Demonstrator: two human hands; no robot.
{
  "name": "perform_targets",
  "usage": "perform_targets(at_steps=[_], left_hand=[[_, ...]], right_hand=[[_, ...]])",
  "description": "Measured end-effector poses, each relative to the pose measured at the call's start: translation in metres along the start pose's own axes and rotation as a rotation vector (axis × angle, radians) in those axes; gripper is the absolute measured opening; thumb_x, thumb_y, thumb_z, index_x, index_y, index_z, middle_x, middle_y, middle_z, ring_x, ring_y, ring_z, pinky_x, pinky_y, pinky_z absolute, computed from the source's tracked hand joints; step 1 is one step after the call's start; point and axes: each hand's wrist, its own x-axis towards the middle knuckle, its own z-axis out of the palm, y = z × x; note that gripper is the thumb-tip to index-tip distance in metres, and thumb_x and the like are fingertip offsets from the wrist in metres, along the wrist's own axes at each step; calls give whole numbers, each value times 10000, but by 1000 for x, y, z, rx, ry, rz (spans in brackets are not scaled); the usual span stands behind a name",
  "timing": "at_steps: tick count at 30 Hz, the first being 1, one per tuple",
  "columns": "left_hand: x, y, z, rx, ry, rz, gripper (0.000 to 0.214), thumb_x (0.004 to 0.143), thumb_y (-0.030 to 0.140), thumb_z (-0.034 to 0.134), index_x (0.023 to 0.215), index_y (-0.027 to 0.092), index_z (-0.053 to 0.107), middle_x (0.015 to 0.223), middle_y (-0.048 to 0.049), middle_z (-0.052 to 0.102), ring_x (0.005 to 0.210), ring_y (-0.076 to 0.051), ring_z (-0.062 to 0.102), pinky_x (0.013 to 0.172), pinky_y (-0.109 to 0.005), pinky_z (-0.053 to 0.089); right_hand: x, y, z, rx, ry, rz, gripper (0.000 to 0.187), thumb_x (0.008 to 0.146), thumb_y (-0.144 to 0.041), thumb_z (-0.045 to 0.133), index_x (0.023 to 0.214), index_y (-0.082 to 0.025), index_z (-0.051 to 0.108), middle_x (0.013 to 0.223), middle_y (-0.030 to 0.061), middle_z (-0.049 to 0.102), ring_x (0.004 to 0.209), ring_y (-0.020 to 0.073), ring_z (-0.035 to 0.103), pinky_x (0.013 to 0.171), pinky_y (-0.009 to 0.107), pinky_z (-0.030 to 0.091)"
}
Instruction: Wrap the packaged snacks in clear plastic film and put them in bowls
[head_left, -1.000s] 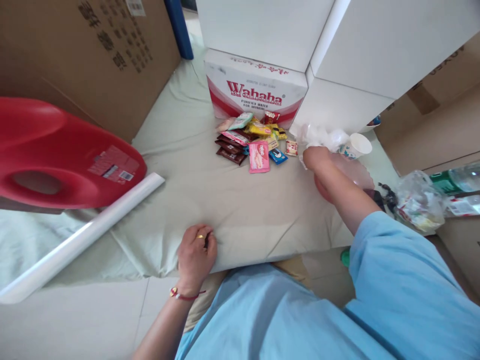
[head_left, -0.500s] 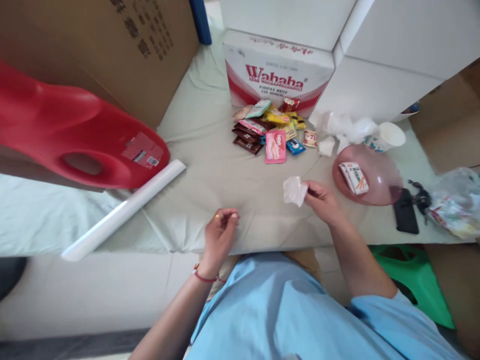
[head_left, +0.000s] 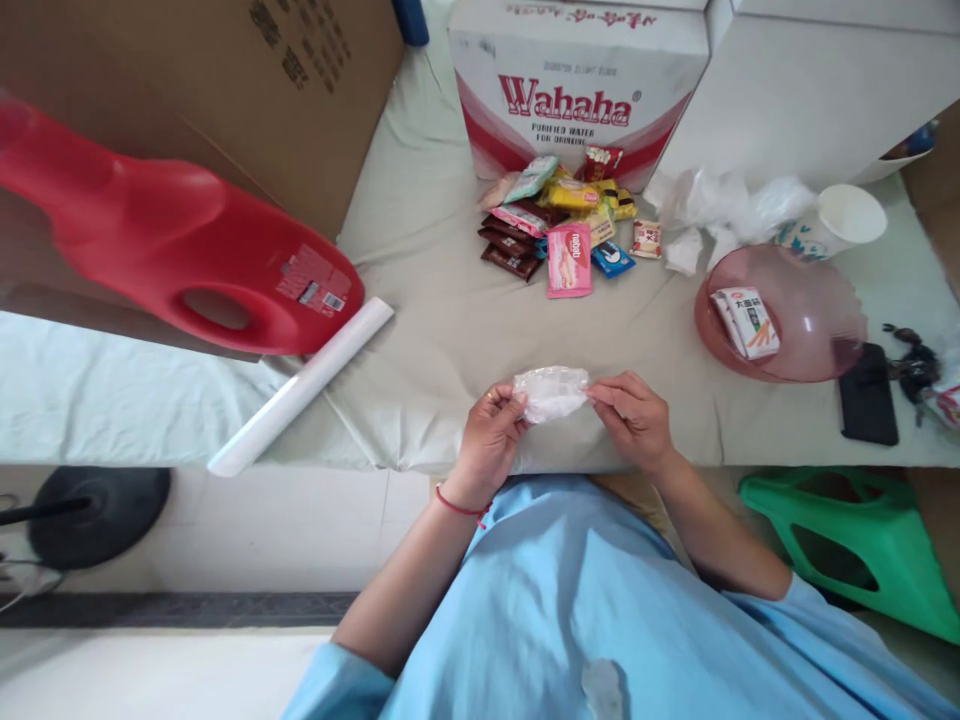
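Note:
A small crumpled clear plastic bag [head_left: 553, 392] is stretched between my two hands, just above the near part of the table. My left hand [head_left: 493, 430] pinches its left end between thumb and fingers. At the bag's right end, my right hand [head_left: 634, 415] grips it with the fingertips. Beyond the hands lies a pile of wrapped snacks, with a pink snack packet [head_left: 570, 262] at the front and a yellow packet [head_left: 576, 195] on top. To the right, a translucent pink bowl [head_left: 814, 325] holds white snack packets [head_left: 750, 322].
A Wahaha carton [head_left: 570, 110] stands behind the snacks. Crumpled clear plastic bags [head_left: 709, 200] and a paper cup [head_left: 844, 220] sit behind the bowl, a black phone [head_left: 866, 395] beside it. On the left are a red jug [head_left: 225, 240] and a white roll [head_left: 300, 390]. A green stool [head_left: 847, 550] is below.
My left hand has moved right and taken hold of the plastic bag's left end. The bag, earlier in my right hand alone, is now spread between both hands. The view has shifted.

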Motion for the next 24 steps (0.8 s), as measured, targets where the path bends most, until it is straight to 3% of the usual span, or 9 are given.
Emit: perform_targets(at_steps=[3, 6, 8, 12, 14, 19, 22, 24], left_hand=[[-2, -1, -4, 49, 27, 46, 444, 680, 480, 914, 825, 215, 589, 731, 51, 584, 674, -97, 550, 667, -236, 458], [-1, -5, -6, 181, 80, 117, 423, 697, 486, 904, 813, 212, 603, 700, 51, 581, 656, -98, 528, 652, -237, 424], [-1, -7, -4, 262, 83, 156, 396, 716, 481, 894, 806, 209, 621, 708, 43, 598, 670, -104, 532, 673, -244, 429], [-5, -8, 3, 323, -6, 182, 352, 757, 484, 865, 828, 206, 661, 771, 15, 646, 722, -123, 564, 718, -260, 455], [-7, -7, 3, 319, -13, 190, 353, 763, 498, 854, 842, 208, 669, 795, 7, 659, 737, -130, 575, 731, -267, 463], [-5, -4, -16, 366, 90, 217, 347, 741, 486, 849, 839, 209, 665, 767, 14, 636, 730, -130, 557, 719, -258, 450], [-5, -2, -23, 419, 142, 237, 337, 744, 471, 830, 859, 212, 650, 847, -5, 658, 789, -143, 587, 750, -265, 470], [-8, 0, -22, 489, 275, 290, 343, 741, 450, 839, 870, 222, 618, 851, 6, 640, 776, -138, 581, 735, -260, 466]], right_hand=[[-7, 4, -1, 23, -30, 91, 193, 1009, -297, 602, 1039, -285, 793, 984, 64, 771, 857, 215, 699, 763, 384, 578], [-9, -3, -6, 28, 59, 174, 212, 1024, -289, 562, 1068, -278, 769, 1065, 76, 742, 929, 217, 705, 775, 370, 581], [-6, -11, -9, 37, 102, 174, 209, 1025, -298, 563, 1110, -273, 752, 1105, 87, 724, 849, 199, 680, 713, 348, 564], [2, -21, -3, 59, -70, 172, 342, 948, -413, 719, 1252, -259, 712, 1116, 95, 732, 678, 157, 596, 609, 312, 518], [4, -17, 2, 68, -135, 223, 296, 959, -418, 703, 1201, -249, 729, 1006, 70, 738, 666, 150, 594, 626, 299, 516], [0, -1, 0, 219, -107, 332, 164, 991, -366, 654, 979, -237, 754, 840, 22, 693, 725, 154, 634, 659, 278, 518], [-6, -7, -3, 221, -86, 300, 146, 999, -351, 652, 979, -245, 749, 849, 26, 690, 757, 166, 644, 666, 290, 529], [-11, -15, -1, 155, -24, 234, 147, 1026, -314, 615, 1016, -257, 750, 900, 43, 703, 811, 182, 662, 711, 315, 554]])
